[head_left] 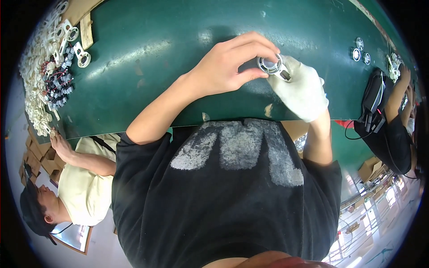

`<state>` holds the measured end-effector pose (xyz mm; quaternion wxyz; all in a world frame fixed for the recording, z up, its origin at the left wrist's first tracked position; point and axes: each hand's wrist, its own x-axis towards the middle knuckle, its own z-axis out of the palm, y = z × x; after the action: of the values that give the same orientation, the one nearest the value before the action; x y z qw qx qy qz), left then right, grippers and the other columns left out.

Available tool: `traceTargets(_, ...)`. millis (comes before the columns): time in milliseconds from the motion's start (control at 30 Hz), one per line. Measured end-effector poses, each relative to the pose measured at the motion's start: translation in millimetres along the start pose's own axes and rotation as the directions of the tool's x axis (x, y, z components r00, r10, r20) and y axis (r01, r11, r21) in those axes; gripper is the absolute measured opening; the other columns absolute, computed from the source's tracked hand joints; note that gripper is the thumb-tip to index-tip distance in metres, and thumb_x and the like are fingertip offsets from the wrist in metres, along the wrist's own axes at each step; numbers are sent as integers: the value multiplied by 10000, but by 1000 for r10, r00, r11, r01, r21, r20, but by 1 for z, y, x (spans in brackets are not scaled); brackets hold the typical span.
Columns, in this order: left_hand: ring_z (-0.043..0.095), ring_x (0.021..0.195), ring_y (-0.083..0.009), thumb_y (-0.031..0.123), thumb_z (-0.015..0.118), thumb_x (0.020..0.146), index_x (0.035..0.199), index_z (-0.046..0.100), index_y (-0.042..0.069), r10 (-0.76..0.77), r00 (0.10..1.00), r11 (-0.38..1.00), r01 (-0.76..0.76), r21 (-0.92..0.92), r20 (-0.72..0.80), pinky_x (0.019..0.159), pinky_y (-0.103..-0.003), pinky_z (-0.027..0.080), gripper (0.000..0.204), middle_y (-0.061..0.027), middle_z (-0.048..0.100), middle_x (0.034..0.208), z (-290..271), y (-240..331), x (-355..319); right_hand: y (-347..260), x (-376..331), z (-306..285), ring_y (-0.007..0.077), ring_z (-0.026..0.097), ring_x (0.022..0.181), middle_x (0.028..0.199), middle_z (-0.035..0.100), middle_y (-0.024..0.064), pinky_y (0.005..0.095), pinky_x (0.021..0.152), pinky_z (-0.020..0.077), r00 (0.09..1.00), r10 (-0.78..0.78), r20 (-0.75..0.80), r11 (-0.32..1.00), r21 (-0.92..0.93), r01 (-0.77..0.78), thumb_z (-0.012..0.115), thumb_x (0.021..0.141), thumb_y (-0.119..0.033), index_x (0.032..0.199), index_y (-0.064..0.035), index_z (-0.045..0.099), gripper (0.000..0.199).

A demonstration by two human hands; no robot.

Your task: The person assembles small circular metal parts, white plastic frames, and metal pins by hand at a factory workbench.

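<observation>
Green matting covers the counter, a long, glossy surface that bends with the lens and shows a few pale scuffs and chips along its near edge. At its far left lies a heap of white plastic parts with a cluster of small dark components among them, and a strip of cardboard beside the heap. Toward the far right three small round metal pieces lie in a loose group on the matting. Below the counter edge, a person in a cream shirt reaches a hand to the heap at left, with brown cartons near them; another person in black works at the right end. Bright windows show at lower right.

The small round part, a silvery disc with a dark ring and a white rim, is held just above the counter's middle, right between the two hands and in contact with both.

The left hand is bare and curled narrow: thumb beneath and fingers arched over the top, pinching the disc's left side. The right hand wears a white glove and is closed round the disc's right side, its fingertips gripping a small pale tab that sticks out from the rim.
</observation>
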<state>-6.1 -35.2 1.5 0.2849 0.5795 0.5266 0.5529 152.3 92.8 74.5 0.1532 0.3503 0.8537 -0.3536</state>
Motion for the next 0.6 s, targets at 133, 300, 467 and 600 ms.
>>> traceTargets(133, 672, 1182, -296, -53, 783, 779, 1153, 677, 40, 116, 993, 993, -116, -3, 21, 975, -377, 577, 400, -118, 683, 1235, 3, 2, -3, 14, 6, -8, 120, 562, 678, 746, 602, 7, 325, 636, 477, 952, -21, 305, 886, 448, -124, 671, 966, -386, 995, -18, 692, 370)
traceTargets(300, 634, 1241, -267, 15, 767, 847, 1305, 633, -2, -67, 994, 980, 51, -191, -81, 1059, -383, 508, 477, -144, 653, 1319, 8, 2, -5, 31, 10, 32, 135, 610, 777, 828, 673, 47, 308, 712, 511, 983, -159, 91, 804, 590, 75, 680, 980, -374, 1097, -53, 730, 345)
traceTargets(467, 671, 1170, -234, -52, 650, 948, 1210, 690, -41, -332, 943, 828, 297, -476, 10, 1018, -362, 544, 265, -151, 701, 1261, 13, 3, -9, 24, 7, 44, 298, 711, 789, 943, 735, 131, 373, 714, 556, 960, -239, -147, 901, 336, 276, 706, 949, -280, 1161, -149, 735, 251)
traceTargets(600, 709, 1111, -219, 31, 744, 880, 1139, 743, 37, -166, 985, 958, 172, -230, 44, 973, -347, 556, 259, -109, 738, 1185, 6, 1, 3, 39, 5, 48, 333, 734, 821, 985, 739, 157, 403, 720, 573, 891, -383, -244, 904, 97, 416, 696, 929, -227, 1190, -151, 728, 274)
